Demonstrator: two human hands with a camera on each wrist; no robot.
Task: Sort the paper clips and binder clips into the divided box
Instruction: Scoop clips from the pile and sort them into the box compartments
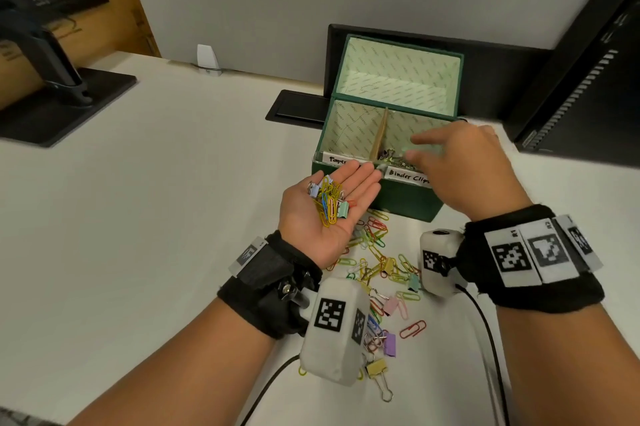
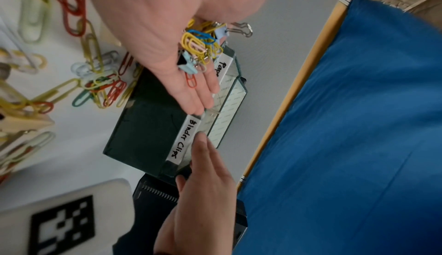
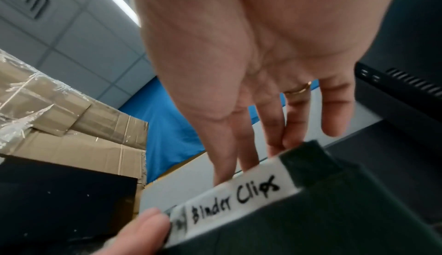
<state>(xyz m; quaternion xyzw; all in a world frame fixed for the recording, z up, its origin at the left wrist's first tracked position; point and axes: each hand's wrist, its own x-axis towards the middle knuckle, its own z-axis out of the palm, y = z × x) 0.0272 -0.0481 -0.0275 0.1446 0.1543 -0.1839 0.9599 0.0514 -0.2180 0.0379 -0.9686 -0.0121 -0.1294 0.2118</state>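
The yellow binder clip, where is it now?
Head view: the yellow binder clip lies on the table, nearest the viewer, beside the left wrist camera.

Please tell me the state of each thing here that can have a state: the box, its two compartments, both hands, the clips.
Green box: lid open, upright.
Binder Clips compartment: holds some binder clips.
Paper compartment: no clips visible inside.
Left hand: palm up, flat, carrying mixed clips.
Right hand: over the binder compartment, fingers extended; blurred.
Clip pile: loose on the table, unsorted.
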